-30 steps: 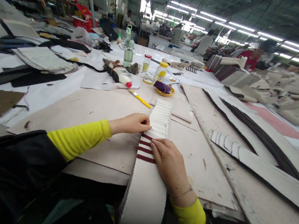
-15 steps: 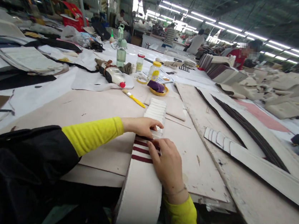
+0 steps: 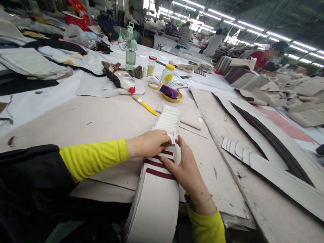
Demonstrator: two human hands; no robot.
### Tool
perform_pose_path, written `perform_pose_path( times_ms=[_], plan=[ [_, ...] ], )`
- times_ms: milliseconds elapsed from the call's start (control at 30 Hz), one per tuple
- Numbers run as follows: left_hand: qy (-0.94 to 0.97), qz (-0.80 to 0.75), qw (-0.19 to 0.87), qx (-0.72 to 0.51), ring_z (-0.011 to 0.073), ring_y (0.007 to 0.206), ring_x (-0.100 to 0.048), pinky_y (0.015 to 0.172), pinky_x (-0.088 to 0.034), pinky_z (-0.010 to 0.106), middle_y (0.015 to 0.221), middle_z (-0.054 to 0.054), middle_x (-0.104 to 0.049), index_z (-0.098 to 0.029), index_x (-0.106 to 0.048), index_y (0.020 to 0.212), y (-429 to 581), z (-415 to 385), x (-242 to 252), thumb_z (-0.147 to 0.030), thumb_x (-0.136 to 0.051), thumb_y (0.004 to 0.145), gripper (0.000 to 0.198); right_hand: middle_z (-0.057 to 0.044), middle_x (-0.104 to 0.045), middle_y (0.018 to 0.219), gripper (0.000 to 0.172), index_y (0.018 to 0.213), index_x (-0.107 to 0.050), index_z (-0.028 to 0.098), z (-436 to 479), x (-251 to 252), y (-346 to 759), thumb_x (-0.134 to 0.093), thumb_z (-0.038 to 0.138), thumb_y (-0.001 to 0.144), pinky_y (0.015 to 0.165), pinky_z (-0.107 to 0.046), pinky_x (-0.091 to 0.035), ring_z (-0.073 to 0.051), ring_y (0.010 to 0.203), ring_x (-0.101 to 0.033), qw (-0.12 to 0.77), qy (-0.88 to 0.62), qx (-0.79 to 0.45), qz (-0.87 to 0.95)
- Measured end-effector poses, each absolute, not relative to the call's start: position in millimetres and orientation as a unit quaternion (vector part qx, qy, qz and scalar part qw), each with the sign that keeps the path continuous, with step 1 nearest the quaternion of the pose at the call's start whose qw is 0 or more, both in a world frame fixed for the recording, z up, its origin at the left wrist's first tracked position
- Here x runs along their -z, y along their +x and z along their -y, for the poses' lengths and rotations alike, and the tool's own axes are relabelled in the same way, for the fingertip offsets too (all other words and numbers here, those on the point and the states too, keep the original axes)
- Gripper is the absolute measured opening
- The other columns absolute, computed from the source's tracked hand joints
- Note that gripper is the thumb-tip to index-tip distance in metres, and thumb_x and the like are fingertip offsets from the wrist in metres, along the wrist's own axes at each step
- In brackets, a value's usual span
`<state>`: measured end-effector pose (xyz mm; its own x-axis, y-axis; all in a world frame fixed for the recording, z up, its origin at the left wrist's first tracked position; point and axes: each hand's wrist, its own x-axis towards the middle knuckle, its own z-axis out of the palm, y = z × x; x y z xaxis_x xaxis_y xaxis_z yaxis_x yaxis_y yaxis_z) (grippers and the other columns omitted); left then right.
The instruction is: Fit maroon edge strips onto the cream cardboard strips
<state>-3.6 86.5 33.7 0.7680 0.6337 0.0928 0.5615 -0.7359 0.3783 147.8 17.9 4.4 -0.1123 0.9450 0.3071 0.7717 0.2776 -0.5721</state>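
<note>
A stack of long white strips [image 3: 154,210] runs away from me, its near end curving over the table's edge. Dark red bands [image 3: 158,173] cross the top strip, and beyond them the white ends lie fanned in steps [image 3: 168,118]. With bent fingers my left hand [image 3: 152,143] pinches the edge of a white strip just past the bands; its fingertips are partly hidden. Along the right side of the stack, my right hand [image 3: 188,167] is open, thumb lying by the red bands and fingers apart from it.
A yellow-handled brush [image 3: 145,106], a yellow dish [image 3: 172,98] with purple cloth, and a yellow-lidded jar [image 3: 167,76] stand beyond the stack. A bottle with a red cap [image 3: 125,81] lies to their left. More white strips [image 3: 272,181] lie at right. Several people work farther back.
My left hand has drawn slightly nearer and its fingers have curled in. My right hand has opened, fingers lifting off the strips. The nearest red band has shifted slightly to the right.
</note>
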Motion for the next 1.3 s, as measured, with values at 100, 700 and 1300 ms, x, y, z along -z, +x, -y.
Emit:
perform_pose_path(
  times_ms=[100,700,1300],
  plan=[
    [0.928,-0.314,0.16,-0.118,0.0183,0.092,-0.053,0.083,-0.041,0.029,0.094,0.008,-0.058,-0.013,-0.06,0.097,-5,-85,-31,-0.015,-0.043,0.083,0.022,-0.014,-0.05,0.119,0.071,0.131,-0.028,0.016,-21,-5,150,-0.06,0.04,0.072,0.094,-0.048,-0.035,-0.026,0.111,-0.046,0.317,-0.577,-0.141,0.74],
    [0.962,-0.241,0.062,-0.116,0.0177,0.083,-0.048,0.078,-0.038,0.029,0.09,0.008,-0.053,-0.015,-0.057,0.097,-15,-84,-20,-0.02,-0.043,0.086,0.019,-0.013,-0.059,0.101,0.052,0.122,-0.041,0.014,-19,-16,145,-0.052,0.041,0.079,0.083,-0.043,-0.045,-0.026,0.096,-0.055,0.215,-0.573,-0.061,0.789],
    [0.933,-0.26,0.197,-0.15,0.018,0.094,-0.049,0.086,-0.037,0.029,0.098,0.008,-0.055,-0.012,-0.055,0.098,-52,-93,-23,-0.027,-0.054,0.08,0.023,-0.008,-0.057,0.092,0.033,0.107,-0.056,0.019,-36,-26,127,-0.05,0.039,0.082,0.082,-0.037,-0.043,-0.022,0.092,-0.052,0.173,-0.512,-0.096,0.836]
  ],
)
